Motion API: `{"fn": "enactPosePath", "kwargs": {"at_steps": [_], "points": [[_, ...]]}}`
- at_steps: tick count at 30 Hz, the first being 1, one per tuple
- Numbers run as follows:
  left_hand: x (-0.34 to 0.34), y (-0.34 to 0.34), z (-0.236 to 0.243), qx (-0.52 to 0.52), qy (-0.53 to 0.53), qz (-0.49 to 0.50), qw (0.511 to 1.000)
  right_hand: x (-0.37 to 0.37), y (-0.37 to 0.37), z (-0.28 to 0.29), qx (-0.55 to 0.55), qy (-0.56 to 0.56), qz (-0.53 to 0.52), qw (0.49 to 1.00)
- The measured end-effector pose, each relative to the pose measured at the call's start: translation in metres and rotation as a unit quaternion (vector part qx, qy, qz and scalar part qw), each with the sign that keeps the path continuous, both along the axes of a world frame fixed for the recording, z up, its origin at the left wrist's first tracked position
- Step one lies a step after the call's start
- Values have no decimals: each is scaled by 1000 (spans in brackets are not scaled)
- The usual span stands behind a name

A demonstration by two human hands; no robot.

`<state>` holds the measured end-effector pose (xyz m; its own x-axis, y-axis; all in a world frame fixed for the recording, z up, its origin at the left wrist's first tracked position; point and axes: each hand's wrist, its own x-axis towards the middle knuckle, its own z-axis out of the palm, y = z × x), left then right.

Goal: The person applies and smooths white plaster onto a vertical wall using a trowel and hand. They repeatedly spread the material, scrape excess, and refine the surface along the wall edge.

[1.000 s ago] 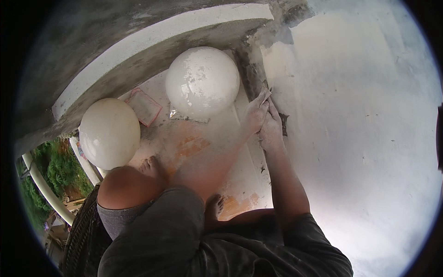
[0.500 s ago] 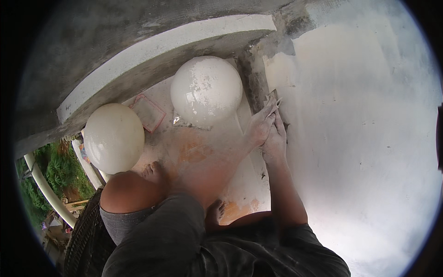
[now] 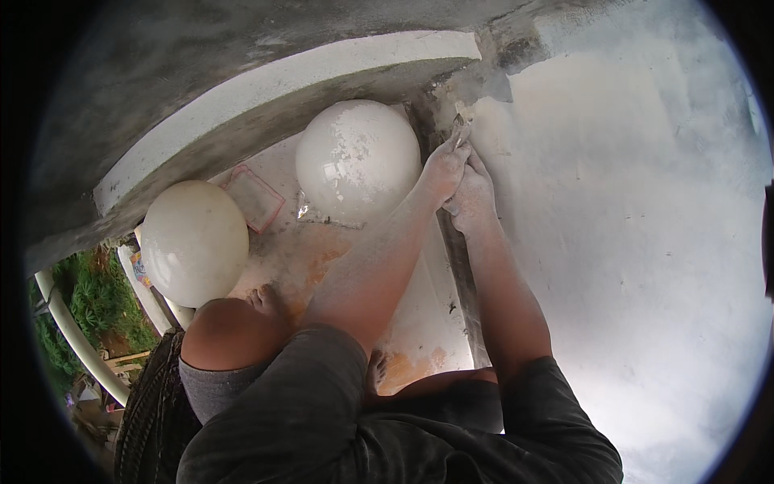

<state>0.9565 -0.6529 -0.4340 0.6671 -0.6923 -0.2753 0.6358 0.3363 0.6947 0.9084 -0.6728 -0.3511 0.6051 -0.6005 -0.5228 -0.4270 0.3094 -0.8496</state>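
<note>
Both hands are dusted white and pressed together at the left edge of the white-coated wall (image 3: 613, 185). My left hand (image 3: 444, 171) has its fingers closed around a small, thin folded grey sheet (image 3: 460, 129), which looks like sandpaper. Just below and to the right, my right hand (image 3: 474, 196) lies against the left one, its fingers closed and reaching up toward the same sheet. The fingers hide most of the sheet; only its tip shows, close to the rough grey corner.
Two large white rounded objects, a dusty one (image 3: 358, 161) and a smoother one (image 3: 195, 244), stand left of my arms. Between them lies a pink-edged flat packet (image 3: 255, 199). A curved concrete ledge (image 3: 282, 85) runs behind; a pale rail (image 3: 85, 343) and greenery appear lower left.
Both hands have slid up along the wall edge toward the corner, with the folded sheet. My arms have stretched farther forward.
</note>
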Motion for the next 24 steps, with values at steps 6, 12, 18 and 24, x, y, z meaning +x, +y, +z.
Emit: {"fn": "enactPosePath", "kwargs": {"at_steps": [6, 12, 18, 24], "points": [[20, -7, -2, 83, -332, 145, 928, 13, 5, -1, 6, -38, -15, 999], [36, 9, 13, 58, -96, -86, 990, 13, 2, -11, -8, -28, -45, 999], [42, 21, 32, 50, 29, -122, 991, 26, 2, -18, -98, -48, 15, 994], [54, 14, 27, 84, -157, -120, 977, 46, -1, -12, -87, 49, -10, 995]]}}
